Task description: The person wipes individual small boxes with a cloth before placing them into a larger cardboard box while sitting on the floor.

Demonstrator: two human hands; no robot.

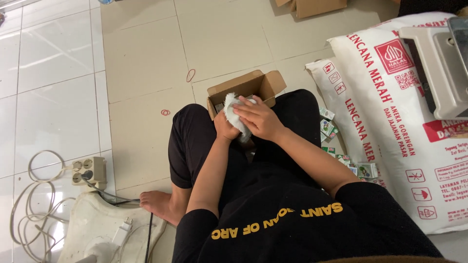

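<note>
Both hands [246, 122] on white cloth [233, 114]

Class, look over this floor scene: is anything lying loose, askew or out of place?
Two red rubber bands lie loose on the tiled floor, away from the open cardboard box. Small green-and-white packets are scattered unevenly beside the white sacks. Both hands, left hand and right hand, hold a white cloth.

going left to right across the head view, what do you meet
coiled white cable → power strip → bare foot → left hand → white cloth → right hand → small green packets → big white sack
</note>
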